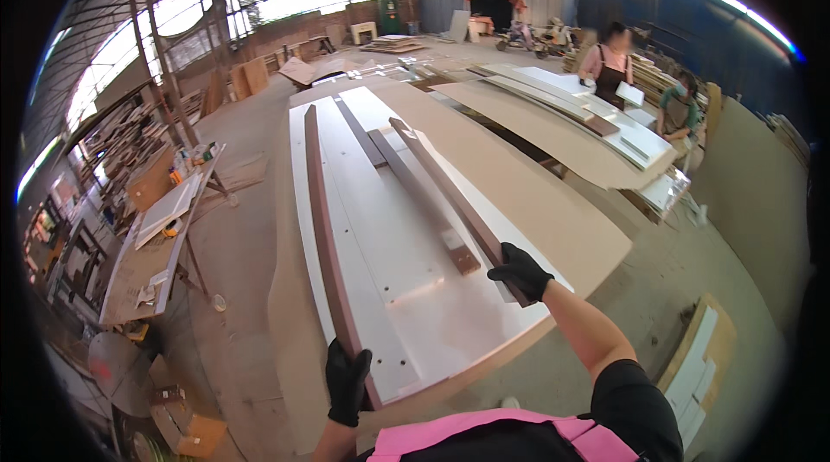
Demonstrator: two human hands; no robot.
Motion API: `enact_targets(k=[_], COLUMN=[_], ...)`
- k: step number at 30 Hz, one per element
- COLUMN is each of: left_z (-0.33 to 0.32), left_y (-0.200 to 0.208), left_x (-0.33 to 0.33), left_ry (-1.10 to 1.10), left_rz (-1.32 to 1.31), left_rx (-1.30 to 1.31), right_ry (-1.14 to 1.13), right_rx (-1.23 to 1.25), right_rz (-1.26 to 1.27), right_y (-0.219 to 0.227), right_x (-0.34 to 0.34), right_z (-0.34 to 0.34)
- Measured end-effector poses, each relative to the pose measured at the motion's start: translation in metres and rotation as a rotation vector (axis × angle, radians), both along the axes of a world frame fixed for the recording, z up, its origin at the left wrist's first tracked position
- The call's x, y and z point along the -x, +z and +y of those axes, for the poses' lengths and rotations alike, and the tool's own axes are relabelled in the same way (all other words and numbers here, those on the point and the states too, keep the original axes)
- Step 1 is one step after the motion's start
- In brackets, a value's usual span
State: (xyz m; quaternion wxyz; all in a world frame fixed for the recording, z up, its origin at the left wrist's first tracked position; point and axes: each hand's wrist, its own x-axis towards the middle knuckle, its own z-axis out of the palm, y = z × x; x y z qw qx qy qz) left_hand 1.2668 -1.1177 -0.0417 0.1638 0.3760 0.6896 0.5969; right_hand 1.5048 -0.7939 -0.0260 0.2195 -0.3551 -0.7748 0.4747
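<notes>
My left hand (347, 380), in a black glove, is closed round the near end of a long brown strip (322, 220) that runs along the left side of a white panel (389, 246). My right hand (521, 272), gloved the same, grips the near end of a second long brown strip (458, 198) at the panel's right side. Between them lies a shorter brown-ended bar (424, 194), smeared in part. A narrow dark strip (359, 133) rests farther up. Small dark holes dot the white panel.
Under the panel is a large tan board (596, 229). Another board stack (536, 116) stands to the right, with two people (612, 69) beside it. A worktable (156, 263) with white boards and tools is at the left. Cartons (186, 423) lie at lower left, white strips (696, 367) at lower right.
</notes>
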Motion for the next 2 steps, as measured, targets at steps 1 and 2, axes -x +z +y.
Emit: enact_targets(k=[1, 2], left_z=[0.004, 0.020], left_y=[0.002, -0.001], left_x=[-0.006, -0.015], left_ry=[0.036, 0.071], left_rz=[0.098, 0.096], left_rx=[-0.041, -0.028], right_ry=[0.001, 0.044], right_rx=[-0.029, -0.050], right_rz=[-0.046, -0.012], right_y=[-0.008, -0.017], right_x=[0.009, 0.007], right_z=[0.027, 0.053])
